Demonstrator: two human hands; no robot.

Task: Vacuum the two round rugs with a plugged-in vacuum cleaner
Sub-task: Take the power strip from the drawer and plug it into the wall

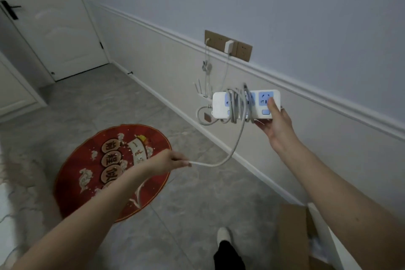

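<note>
Right hand [275, 121] grips the power strip [245, 105] at its right end, thumb across the face; left hand [169, 160] pinches the white cord [221, 161] that unwinds from the coils round the strip. Judged: strip light and rigid, smooth plastic, best held by the body; cord limp, springy from coiling, likely to snag, so pull near the coils. Red round rug [87, 173] lies on the floor below the left hand, near the wall's skirting. No vacuum cleaner in view; wall sockets [228, 45] above the strip.

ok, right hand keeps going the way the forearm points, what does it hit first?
Probably the wall panel below the moulding. The right hand holds the power strip, which would touch first. Depth is unclear.
</note>
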